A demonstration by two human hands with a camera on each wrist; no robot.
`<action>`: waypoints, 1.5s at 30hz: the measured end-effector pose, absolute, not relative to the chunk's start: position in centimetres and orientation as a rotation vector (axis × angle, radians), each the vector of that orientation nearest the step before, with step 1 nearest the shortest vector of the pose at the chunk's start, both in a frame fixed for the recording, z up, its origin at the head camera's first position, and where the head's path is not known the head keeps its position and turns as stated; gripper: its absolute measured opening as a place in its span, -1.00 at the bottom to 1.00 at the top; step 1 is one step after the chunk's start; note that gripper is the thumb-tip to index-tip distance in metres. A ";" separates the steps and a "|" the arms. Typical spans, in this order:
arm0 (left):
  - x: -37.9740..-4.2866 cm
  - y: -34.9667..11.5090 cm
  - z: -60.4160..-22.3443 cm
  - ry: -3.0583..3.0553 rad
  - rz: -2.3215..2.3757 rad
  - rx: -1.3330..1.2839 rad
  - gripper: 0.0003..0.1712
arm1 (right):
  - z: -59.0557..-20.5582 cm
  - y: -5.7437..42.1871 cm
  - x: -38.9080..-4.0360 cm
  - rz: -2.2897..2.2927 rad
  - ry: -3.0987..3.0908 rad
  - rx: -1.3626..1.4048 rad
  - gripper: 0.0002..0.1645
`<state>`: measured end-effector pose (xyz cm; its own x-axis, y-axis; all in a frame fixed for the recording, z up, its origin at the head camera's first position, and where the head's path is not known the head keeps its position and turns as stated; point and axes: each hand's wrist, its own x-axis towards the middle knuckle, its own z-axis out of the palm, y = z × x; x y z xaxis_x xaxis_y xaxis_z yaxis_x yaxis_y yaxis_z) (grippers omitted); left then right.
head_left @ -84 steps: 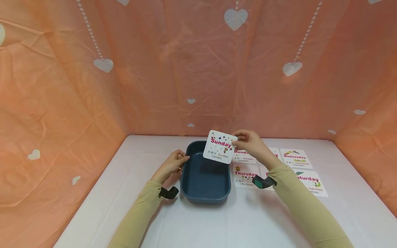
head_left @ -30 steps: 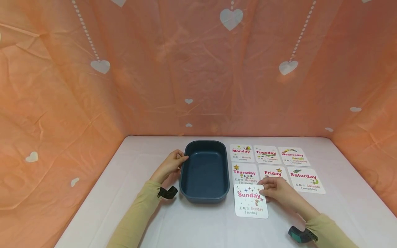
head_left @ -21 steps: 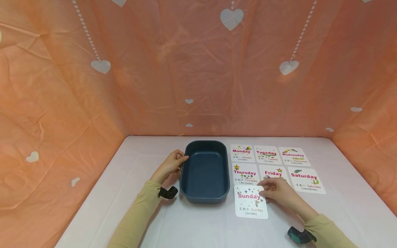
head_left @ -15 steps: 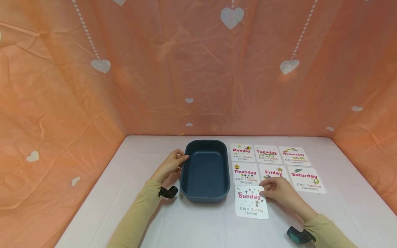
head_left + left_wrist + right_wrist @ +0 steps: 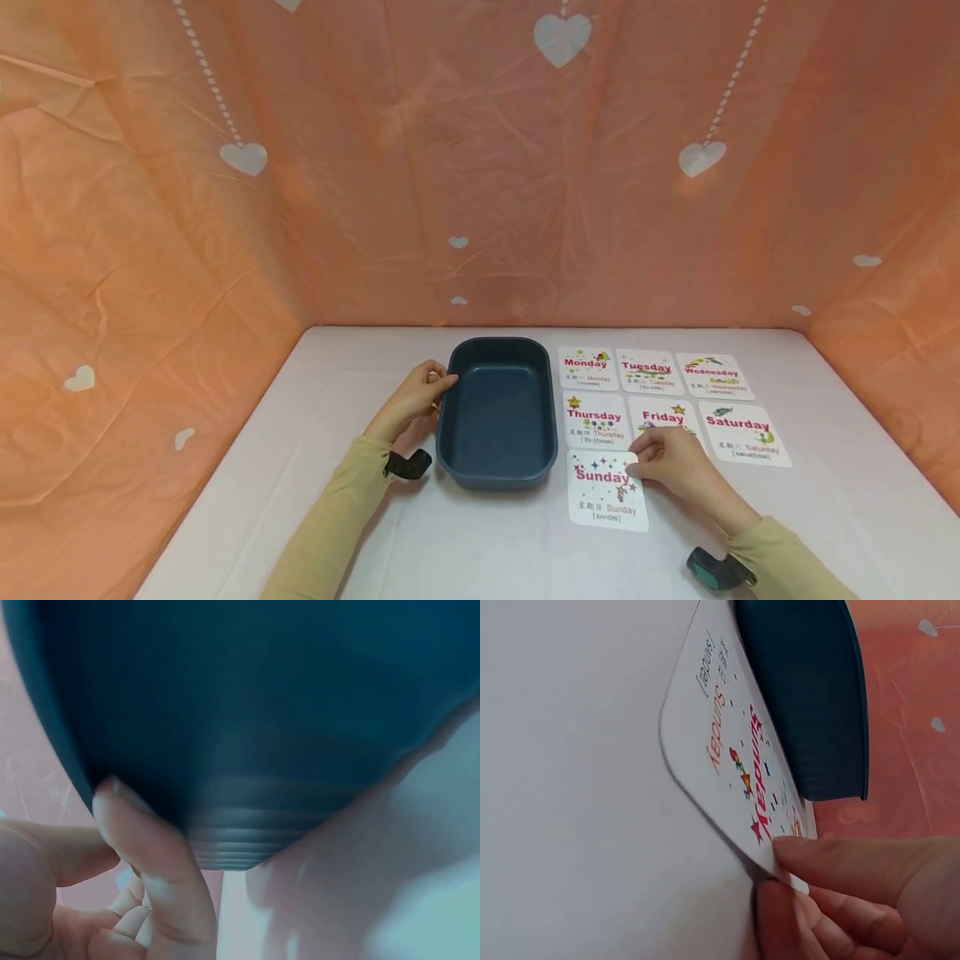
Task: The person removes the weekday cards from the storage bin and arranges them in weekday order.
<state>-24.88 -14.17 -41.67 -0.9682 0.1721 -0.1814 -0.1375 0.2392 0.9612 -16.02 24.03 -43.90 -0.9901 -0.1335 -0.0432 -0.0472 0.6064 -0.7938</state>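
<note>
A white Sunday flashcard (image 5: pixel 607 490) lies at the table's front, just below the Thursday card (image 5: pixel 596 420). My right hand (image 5: pixel 678 468) pinches its right edge between thumb and finger. In the right wrist view the same Sunday card (image 5: pixel 727 735) shows its near edge slightly off the white surface. A dark blue rectangular bin (image 5: pixel 497 482) stands to the left, with nothing inside. The left hand (image 5: pixel 411 402) holds the bin's left rim. Seen from the left wrist, the thumb (image 5: pixel 154 859) presses the bin's wall (image 5: pixel 247 742).
Cards for Monday (image 5: pixel 588 368), Tuesday (image 5: pixel 649 372) and Wednesday (image 5: pixel 715 377) form the back row. Friday (image 5: pixel 663 412), partly hidden by the right hand, and Saturday (image 5: pixel 744 433) continue the second row. An orange cloth (image 5: pixel 480 208) with hearts walls the white table (image 5: pixel 465 550).
The right hand has brought the Sunday card from above the bin down to the table below Thursday. Over the last second it shifts only slightly. The left hand stays at the bin.
</note>
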 end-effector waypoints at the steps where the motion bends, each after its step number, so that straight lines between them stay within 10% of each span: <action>1: -24.9 -14.2 -41.7 2.271 1.788 0.035 -0.81 | -43.9 24.0 -16.0 -1.334 2.740 -0.153 -0.73; 45: -24.8 -14.2 -41.6 2.332 1.736 0.089 -0.80 | -41.7 26.8 -16.6 -1.498 2.530 -0.047 -0.64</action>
